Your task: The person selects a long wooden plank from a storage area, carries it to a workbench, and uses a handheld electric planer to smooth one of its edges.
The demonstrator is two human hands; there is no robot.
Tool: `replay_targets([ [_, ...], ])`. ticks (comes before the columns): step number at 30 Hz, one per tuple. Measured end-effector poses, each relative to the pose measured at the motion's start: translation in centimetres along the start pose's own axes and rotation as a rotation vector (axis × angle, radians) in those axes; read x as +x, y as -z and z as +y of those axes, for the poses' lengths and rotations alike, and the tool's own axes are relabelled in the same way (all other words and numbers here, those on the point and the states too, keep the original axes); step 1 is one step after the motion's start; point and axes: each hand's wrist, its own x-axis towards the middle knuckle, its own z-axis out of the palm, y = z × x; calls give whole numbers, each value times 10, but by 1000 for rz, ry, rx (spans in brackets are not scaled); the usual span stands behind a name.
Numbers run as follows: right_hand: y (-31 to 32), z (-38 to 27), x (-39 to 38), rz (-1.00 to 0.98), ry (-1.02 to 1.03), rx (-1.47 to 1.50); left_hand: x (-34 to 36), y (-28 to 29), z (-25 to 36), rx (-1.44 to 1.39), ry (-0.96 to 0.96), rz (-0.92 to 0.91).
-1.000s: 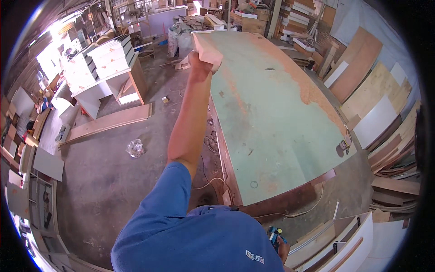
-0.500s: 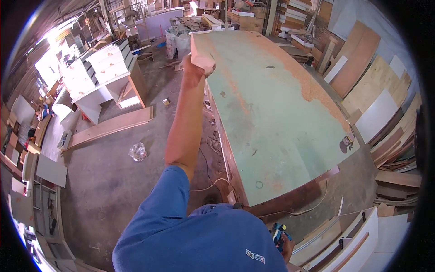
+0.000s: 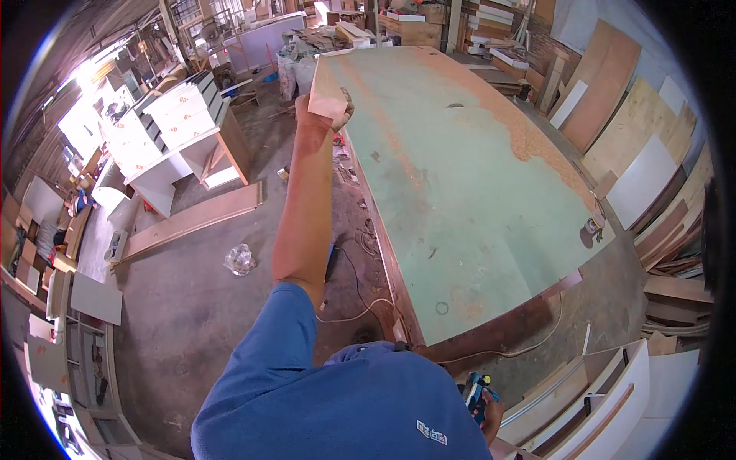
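Note:
My left arm reaches straight out ahead, over the near-left side of a big green-topped table (image 3: 460, 222). Wrapped round a flat, light-brown wooden piece (image 3: 327, 100) is my left hand (image 3: 346, 111), its fingers curling at the right edge. The piece is foreshortened, so its full length is unclear. Low at my right side, my right hand (image 3: 492, 418) grips a blue-and-black power tool (image 3: 475, 392), probably a cordless drill. My body hides part of that tool.
A small metal object (image 3: 593, 227) sits at the table's right edge. White drawer units (image 3: 172, 126) and a long board (image 3: 192, 218) are on the left. A clear plastic bag (image 3: 240, 260) and a cable (image 3: 356, 310) lie on the floor. Open cabinet frames (image 3: 583, 402) stand near right.
My left hand has shifted slightly left with the wooden piece still in it. The right hand and its tool show a little more. The whole view has turned slightly.

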Motion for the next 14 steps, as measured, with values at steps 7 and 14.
replay_targets([
  [7,8,7,12,-33,-16,22,-12,-48,-33,2,-157,200],
  [14,1,-12,-12,-18,69,4,9,-27,-15,305,-125,77],
])
